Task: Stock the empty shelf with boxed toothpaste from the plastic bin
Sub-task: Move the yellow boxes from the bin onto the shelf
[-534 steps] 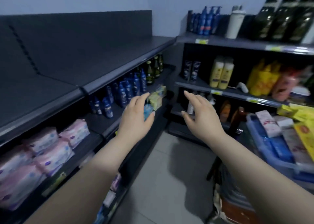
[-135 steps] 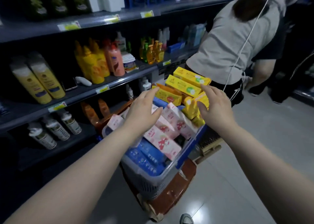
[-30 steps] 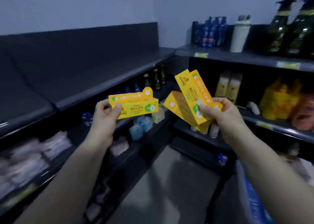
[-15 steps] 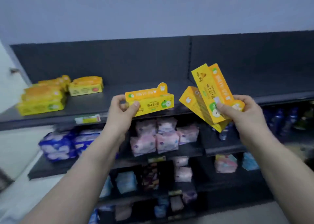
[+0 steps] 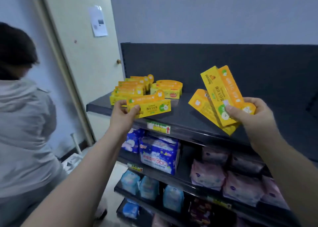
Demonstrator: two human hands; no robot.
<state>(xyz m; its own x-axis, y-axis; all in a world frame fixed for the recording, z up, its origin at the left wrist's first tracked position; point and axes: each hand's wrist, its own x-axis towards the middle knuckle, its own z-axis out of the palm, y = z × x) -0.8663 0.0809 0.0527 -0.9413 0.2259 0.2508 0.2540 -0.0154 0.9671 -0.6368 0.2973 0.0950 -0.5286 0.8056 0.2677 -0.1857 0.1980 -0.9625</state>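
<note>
**Head view.** The left hand [image 5: 123, 114] pinches one yellow toothpaste box [image 5: 151, 106] by its left end, thumb on the front face and fingers behind. The box lies level above the front edge of the top shelf [image 5: 189, 118]. The right hand [image 5: 249, 116] grips a fan of yellow boxes [image 5: 222, 95] by their lower ends, with the thumb across the front one. The fan tilts up and to the left over the shelf. Neither load appears to touch the shelf. A low stack of stocked boxes [image 5: 129, 92] lies at the shelf's left end, with a second group [image 5: 167, 90] just beside it on the right. The shelf to the right of these is bare.

**Risks.**
- The fan is clamped at one end only, so a rear box could slide out if the wrist tips or the thumb eases.
- The single box is held at its end and could swing down when set in place.
- A box pushed in hard could nudge the stack off the shelf's open left end.
- Another person [image 5: 22, 123] stands close on the left, and an elbow could be knocked.

**Not determinable.**
- The number of boxes in the fan: at least two, possibly three.
- The number of boxes in the stack.
- The plastic bin is out of view.
- The shelf's right end is cut off by the frame.
- Most of the print on the boxes is too small to read.
</note>
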